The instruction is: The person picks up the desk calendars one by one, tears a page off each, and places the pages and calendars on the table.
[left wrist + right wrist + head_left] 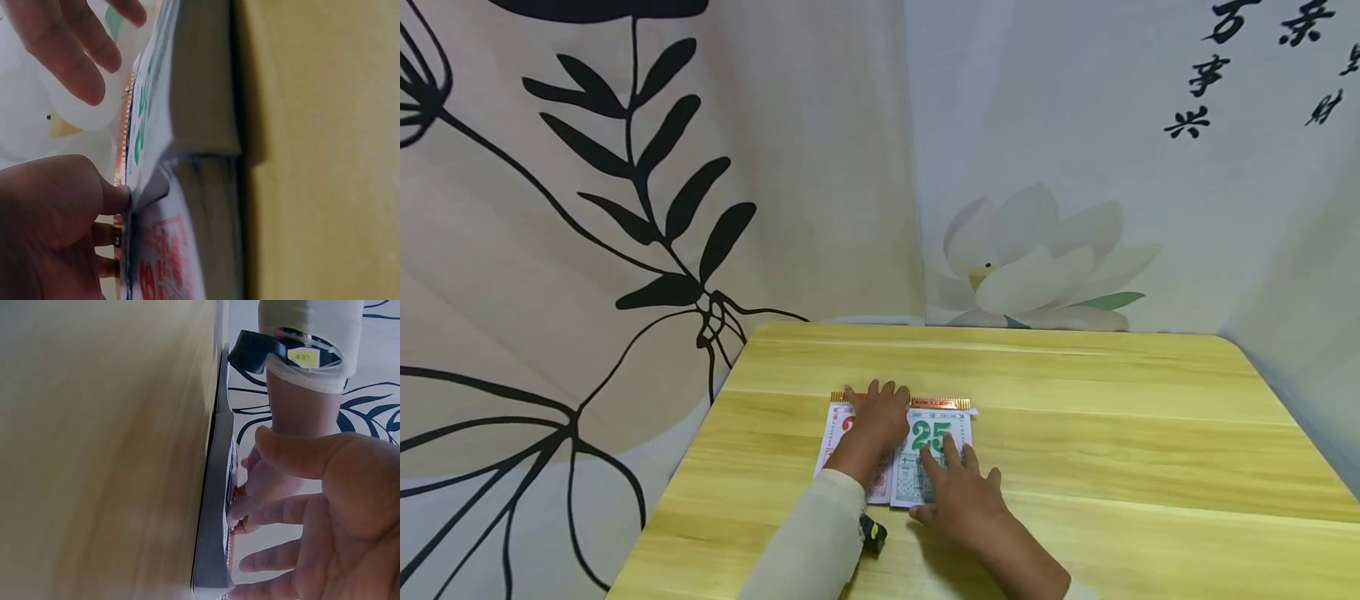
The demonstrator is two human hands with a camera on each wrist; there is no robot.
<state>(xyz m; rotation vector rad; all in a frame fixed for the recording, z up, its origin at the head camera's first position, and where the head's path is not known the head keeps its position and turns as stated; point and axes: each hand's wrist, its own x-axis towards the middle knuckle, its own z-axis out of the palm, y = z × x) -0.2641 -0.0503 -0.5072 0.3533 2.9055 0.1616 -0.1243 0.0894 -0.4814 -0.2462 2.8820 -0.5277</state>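
Note:
Two tear-off calendars lie side by side on the table. The left calendar (831, 429) has red print and is partly covered by my left hand (880, 419), which rests with its fingers on the gold-and-red top bindings. The right calendar (913, 482) shows a large green 25. In the left wrist view, my left thumb (114, 199) presses near the binding where the two pads meet, and the right pad's edge stands higher. My right hand (964, 498) is spread over the right calendar's lower right side, holding nothing. In the right wrist view its fingers (275, 556) are extended.
The wood-grain table (1112, 433) stretches out on both sides of the calendars. Behind it hangs a light curtain (820, 167) with black plant drawings, a pale flower and written characters. A black device (872, 535) is strapped at my left sleeve.

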